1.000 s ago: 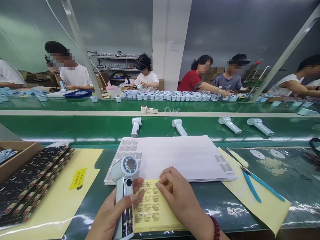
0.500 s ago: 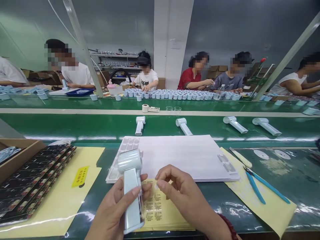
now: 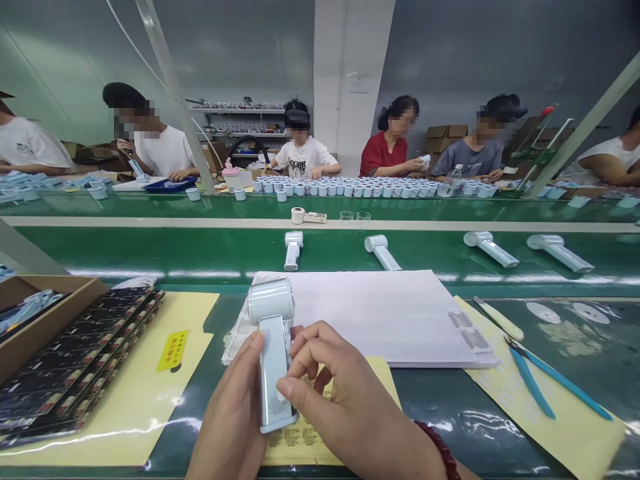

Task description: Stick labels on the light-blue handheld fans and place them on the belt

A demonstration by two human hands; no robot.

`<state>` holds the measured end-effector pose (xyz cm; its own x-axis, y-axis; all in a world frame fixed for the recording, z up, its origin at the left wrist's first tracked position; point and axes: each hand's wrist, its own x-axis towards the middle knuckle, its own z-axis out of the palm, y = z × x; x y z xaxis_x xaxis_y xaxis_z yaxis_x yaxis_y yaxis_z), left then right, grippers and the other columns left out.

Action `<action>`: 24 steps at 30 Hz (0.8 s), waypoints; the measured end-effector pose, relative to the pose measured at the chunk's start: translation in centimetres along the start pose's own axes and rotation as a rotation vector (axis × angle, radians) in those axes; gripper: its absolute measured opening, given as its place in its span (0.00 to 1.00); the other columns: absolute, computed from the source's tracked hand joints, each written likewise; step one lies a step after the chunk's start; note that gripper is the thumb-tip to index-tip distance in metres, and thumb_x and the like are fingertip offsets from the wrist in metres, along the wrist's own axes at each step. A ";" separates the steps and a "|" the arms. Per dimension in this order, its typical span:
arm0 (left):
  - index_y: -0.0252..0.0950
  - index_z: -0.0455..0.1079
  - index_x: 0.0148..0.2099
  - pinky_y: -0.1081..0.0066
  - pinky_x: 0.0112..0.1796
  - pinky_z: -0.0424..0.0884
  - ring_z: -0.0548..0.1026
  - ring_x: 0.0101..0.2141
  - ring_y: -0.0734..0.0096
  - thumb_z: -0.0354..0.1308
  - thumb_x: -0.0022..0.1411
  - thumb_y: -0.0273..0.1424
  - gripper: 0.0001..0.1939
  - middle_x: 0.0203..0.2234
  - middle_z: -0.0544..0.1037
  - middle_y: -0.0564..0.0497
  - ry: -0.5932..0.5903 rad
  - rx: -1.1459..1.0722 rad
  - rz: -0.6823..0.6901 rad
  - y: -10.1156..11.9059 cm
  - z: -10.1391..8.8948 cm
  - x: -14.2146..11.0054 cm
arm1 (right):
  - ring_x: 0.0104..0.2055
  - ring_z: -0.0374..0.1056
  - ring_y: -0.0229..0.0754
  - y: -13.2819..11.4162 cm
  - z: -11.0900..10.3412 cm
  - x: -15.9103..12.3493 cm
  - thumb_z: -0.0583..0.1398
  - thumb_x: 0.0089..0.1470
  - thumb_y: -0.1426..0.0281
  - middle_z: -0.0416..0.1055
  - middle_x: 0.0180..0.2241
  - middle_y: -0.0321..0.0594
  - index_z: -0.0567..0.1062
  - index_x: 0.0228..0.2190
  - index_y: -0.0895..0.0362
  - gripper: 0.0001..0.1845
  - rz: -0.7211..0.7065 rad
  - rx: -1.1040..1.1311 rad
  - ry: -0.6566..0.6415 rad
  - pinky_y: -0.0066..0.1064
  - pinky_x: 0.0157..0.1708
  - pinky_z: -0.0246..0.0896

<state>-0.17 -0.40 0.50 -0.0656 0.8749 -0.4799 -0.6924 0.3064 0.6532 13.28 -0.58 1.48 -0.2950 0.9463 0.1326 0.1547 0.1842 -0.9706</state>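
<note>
My left hand (image 3: 227,407) is wrapped round the handle of a pale blue, hair-dryer-shaped device (image 3: 275,363), with a shiny cylindrical head at the top. The device is held upright, leaning slightly, its flat handle facing me. My right hand (image 3: 340,393) is closed in a pinch, thumb and fingertips against the right edge of the handle. Something small and pale shows by the thumb tip, too small to make out. Beneath both hands lies a yellow sheet of printed labels (image 3: 295,438), partly covered by them.
Behind my hands lies a stack of white sheets (image 3: 360,313). Blue-handled cutters (image 3: 537,380) and a knife (image 3: 500,319) rest at right. Black printed sheets (image 3: 100,347) and a cardboard box (image 3: 85,293) stand left. Similar devices (image 3: 383,252) lie on the green belt (image 3: 225,250); several co-workers sit beyond.
My right hand has moved left from beside the device to touch its handle. My left thumb has shifted to the handle's left side. The view has turned slightly left.
</note>
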 end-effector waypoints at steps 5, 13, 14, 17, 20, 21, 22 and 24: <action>0.40 0.75 0.54 0.65 0.47 0.75 0.78 0.47 0.57 0.64 0.60 0.35 0.19 0.45 0.82 0.48 0.041 0.000 0.018 0.1 0.1 0.3 | 0.41 0.69 0.40 0.2 0.1 0.3 0.64 0.52 0.75 0.66 0.38 0.34 0.72 0.25 0.54 0.07 -0.015 -0.014 -0.013 0.28 0.34 0.64; 0.39 0.77 0.52 0.65 0.49 0.74 0.78 0.47 0.56 0.67 0.57 0.34 0.20 0.42 0.82 0.48 0.059 0.048 0.068 0.1 0.0 0.5 | 0.43 0.69 0.41 1.0 0.4 0.4 0.63 0.53 0.77 0.66 0.38 0.35 0.72 0.27 0.54 0.08 -0.127 -0.117 0.007 0.29 0.36 0.64; 0.38 0.77 0.51 0.65 0.49 0.74 0.78 0.47 0.55 0.67 0.56 0.35 0.20 0.42 0.83 0.48 0.047 0.052 0.087 0.1 -0.1 0.6 | 0.45 0.69 0.41 1.0 0.4 0.4 0.62 0.54 0.78 0.66 0.38 0.36 0.72 0.28 0.53 0.08 -0.155 -0.138 0.014 0.29 0.37 0.64; 0.37 0.78 0.51 0.62 0.52 0.72 0.76 0.50 0.51 0.68 0.53 0.38 0.22 0.42 0.83 0.46 -0.033 0.064 0.103 0.1 -0.5 0.5 | 0.46 0.68 0.42 1.0 0.2 0.4 0.61 0.54 0.78 0.66 0.38 0.36 0.71 0.28 0.53 0.09 -0.192 -0.166 0.025 0.31 0.41 0.64; 0.40 0.76 0.54 0.59 0.53 0.71 0.74 0.53 0.46 0.73 0.45 0.32 0.30 0.44 0.82 0.46 -0.145 0.110 0.062 0.3 -0.7 0.0 | 0.43 0.68 0.41 0.7 -0.1 0.7 0.63 0.53 0.77 0.66 0.37 0.36 0.71 0.25 0.54 0.09 -0.114 -0.076 0.010 0.28 0.35 0.64; 0.41 0.75 0.54 0.59 0.53 0.71 0.73 0.54 0.45 0.74 0.42 0.29 0.34 0.45 0.82 0.46 -0.165 0.135 0.051 0.3 -0.6 -0.3 | 0.43 0.68 0.41 0.6 -0.2 0.9 0.63 0.53 0.75 0.67 0.37 0.36 0.71 0.24 0.54 0.09 -0.076 -0.017 0.004 0.27 0.32 0.63; 0.43 0.75 0.55 0.59 0.53 0.71 0.72 0.54 0.44 0.74 0.39 0.26 0.36 0.46 0.82 0.46 -0.177 0.157 0.047 0.4 -0.6 -0.6 | 0.42 0.68 0.41 0.5 -0.3 1.0 0.64 0.53 0.73 0.68 0.36 0.36 0.70 0.23 0.54 0.09 -0.042 0.051 0.006 0.26 0.30 0.62; 0.43 0.75 0.55 0.59 0.52 0.72 0.72 0.55 0.42 0.74 0.36 0.22 0.39 0.46 0.81 0.45 -0.180 0.187 0.054 0.7 -0.4 -1.0 | 0.40 0.68 0.41 0.3 -0.5 1.4 0.64 0.53 0.69 0.69 0.36 0.36 0.71 0.23 0.54 0.10 -0.015 0.201 0.031 0.26 0.28 0.61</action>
<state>-0.86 -1.24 1.24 0.0413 0.9393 -0.3406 -0.5451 0.3068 0.7802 13.38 0.94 1.50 -0.2661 0.9522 0.1500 -0.0413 0.1442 -0.9887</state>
